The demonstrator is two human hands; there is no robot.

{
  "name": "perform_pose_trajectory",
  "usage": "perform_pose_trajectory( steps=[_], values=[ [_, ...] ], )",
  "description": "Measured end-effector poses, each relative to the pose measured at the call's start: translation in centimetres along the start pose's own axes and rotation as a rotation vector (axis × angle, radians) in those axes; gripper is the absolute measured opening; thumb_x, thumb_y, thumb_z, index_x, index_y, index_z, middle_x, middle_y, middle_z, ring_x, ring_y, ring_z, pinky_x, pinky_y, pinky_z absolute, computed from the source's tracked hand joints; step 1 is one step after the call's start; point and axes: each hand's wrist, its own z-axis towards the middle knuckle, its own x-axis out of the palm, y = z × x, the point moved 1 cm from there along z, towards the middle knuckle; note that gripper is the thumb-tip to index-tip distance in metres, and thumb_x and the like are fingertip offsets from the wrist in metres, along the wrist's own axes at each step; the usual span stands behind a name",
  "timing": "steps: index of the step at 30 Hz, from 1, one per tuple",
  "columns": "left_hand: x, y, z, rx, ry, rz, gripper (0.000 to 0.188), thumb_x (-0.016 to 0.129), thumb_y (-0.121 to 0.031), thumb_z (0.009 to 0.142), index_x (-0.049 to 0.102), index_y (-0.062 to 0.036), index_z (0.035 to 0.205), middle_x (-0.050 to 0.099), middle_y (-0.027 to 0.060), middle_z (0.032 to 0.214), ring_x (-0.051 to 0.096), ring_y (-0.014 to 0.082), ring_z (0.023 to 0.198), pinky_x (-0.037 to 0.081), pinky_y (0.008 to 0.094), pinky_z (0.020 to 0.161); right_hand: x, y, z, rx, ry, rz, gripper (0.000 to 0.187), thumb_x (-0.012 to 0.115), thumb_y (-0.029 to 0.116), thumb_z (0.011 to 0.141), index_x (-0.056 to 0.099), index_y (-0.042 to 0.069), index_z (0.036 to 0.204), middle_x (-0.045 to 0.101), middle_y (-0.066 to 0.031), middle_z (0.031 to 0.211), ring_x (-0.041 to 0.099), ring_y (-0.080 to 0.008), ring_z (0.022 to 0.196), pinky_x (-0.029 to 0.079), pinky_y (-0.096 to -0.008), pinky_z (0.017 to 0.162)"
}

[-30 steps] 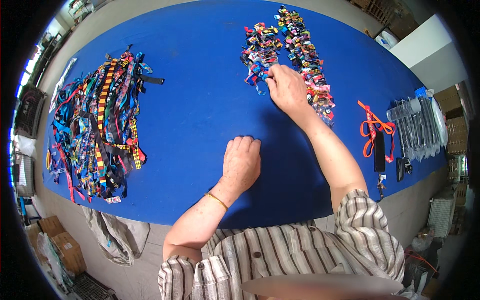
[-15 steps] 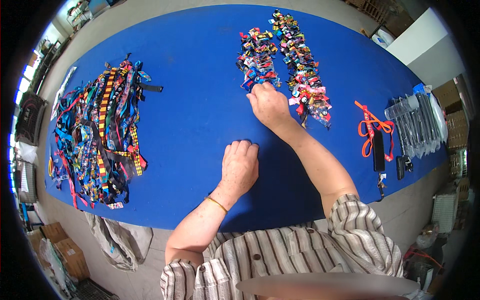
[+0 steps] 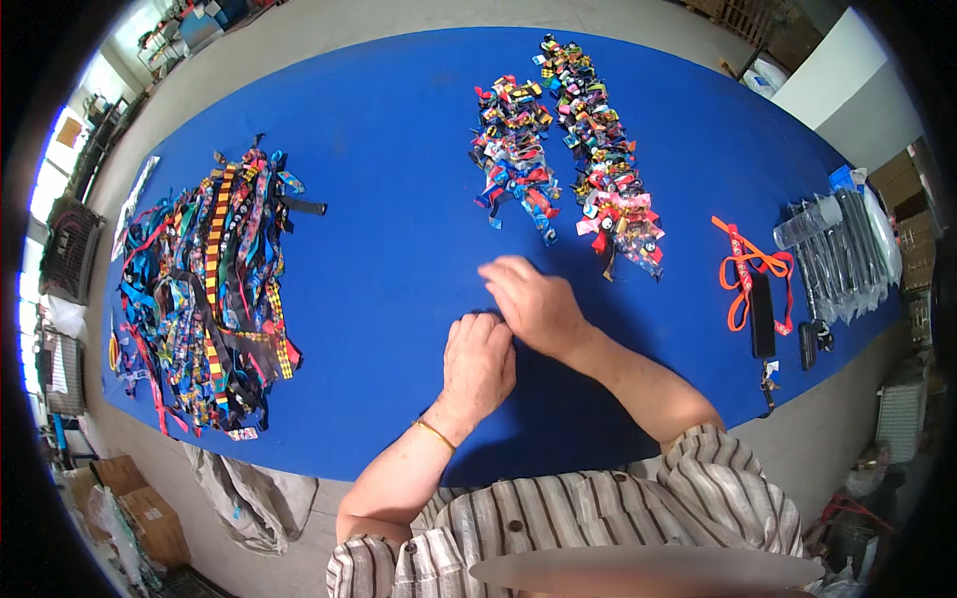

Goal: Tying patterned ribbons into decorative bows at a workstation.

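Note:
My left hand (image 3: 478, 361) rests palm down on the blue table (image 3: 379, 179), a thin bangle on its wrist. My right hand (image 3: 530, 303) lies just beside it, fingers curled and touching the left hand's fingertips. Whether either hand pinches something small is hidden under the fingers. Two rows of small coloured ribbon bows lie beyond my hands: the left row (image 3: 513, 159) and the right row (image 3: 603, 169).
A large heap of colourful patterned straps (image 3: 204, 299) covers the table's left side. At the right lie an orange lanyard (image 3: 746, 271), a dark flat device (image 3: 763, 314) and a bundle of clear plastic sleeves (image 3: 842, 254). Grey cloth (image 3: 249, 493) hangs at the near edge.
My right hand has drawn back from the left row of bows toward me and now meets my left hand. The left hand has stayed in place.

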Motion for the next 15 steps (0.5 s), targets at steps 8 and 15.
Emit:
perform_pose_trajectory(
  steps=[8,15],
  values=[
    [0.2,-0.1,1.0,-0.021,-0.061,-0.058,0.01,0.064,-0.001,0.074,0.06,-0.0037,0.082,0.055,0.0129,0.081,0.054,0.0323,0.078,0.043,0.0425,0.072,1.0,-1.7,-1.2,0.022,-0.029,0.188,0.016,0.061,0.01,0.086,0.068,0.008,0.1,0.065,-0.0091,0.103,0.069,-0.0283,0.084,0.057,-0.0376,0.068],
    [0.4,0.3,1.1,-0.06,-0.021,-0.095,0.007,0.063,-0.002,0.075,0.059,-0.0054,0.08,0.054,0.0106,0.074,0.053,0.0308,0.072,0.04,0.0418,0.067,0.9,-1.8,-1.3,0.027,0.026,0.235,0.016,0.062,0.005,0.085,0.069,0.005,0.098,0.067,-0.0106,0.102,0.069,-0.0281,0.081,0.057,-0.0369,0.067]
  ],
)
